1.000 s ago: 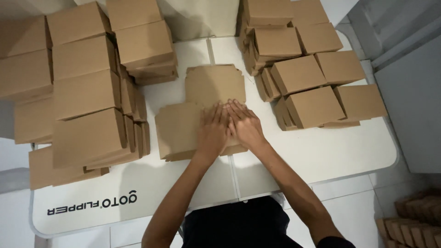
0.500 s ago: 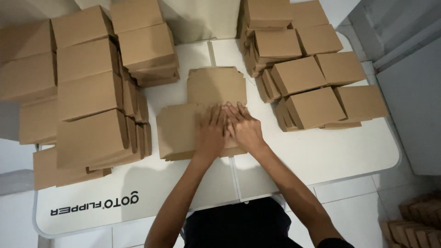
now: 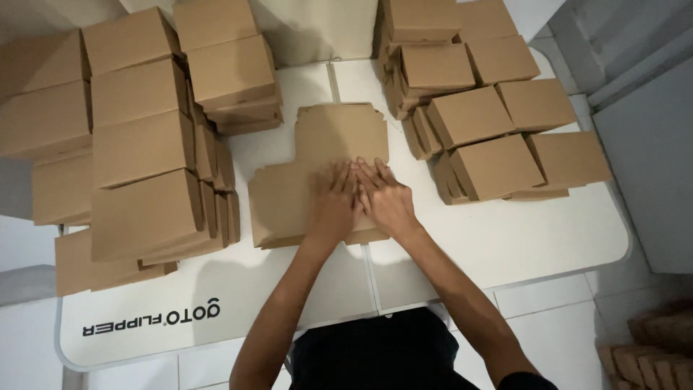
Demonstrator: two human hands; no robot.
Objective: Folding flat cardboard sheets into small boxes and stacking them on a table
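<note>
Head view looks straight down on a white counter (image 3: 505, 245) crowded with brown cardboard. At the centre of the frame lies an unfolded flat cardboard blank (image 3: 310, 180), its flaps spread out; its upper panel reaches toward the top middle of the counter and its lower edge sits just above the seam between the two counter halves.

Both hands rest on the lower right part of this blank, side by side and touching each other. The left hand (image 3: 333, 206) lies palm down with its fingers stretched flat and pointing toward the top of the frame. The right hand (image 3: 386, 202) lies just beside it, fingers (image 3: 374, 173) likewise extended and flat, angled slightly to the upper left so that they meet those of the left hand. Neither hand grips anything: the fingers are spread loose and pressed flat on the cardboard, which lies directly beneath them and extends to the left and upward beyond them.

On the left side of the frame stands a large group of folded boxes (image 3: 137, 152), stacked and leaning, reaching from the upper left corner down to the lower left of the counter. On the right side a second group of closed boxes (image 3: 498, 123) fills the upper right, close to the blank's right edge but apart from the hands. At the lower right corner of the frame, off the counter, more brown cardboard stacks (image 3: 657, 343) show on the floor
</note>
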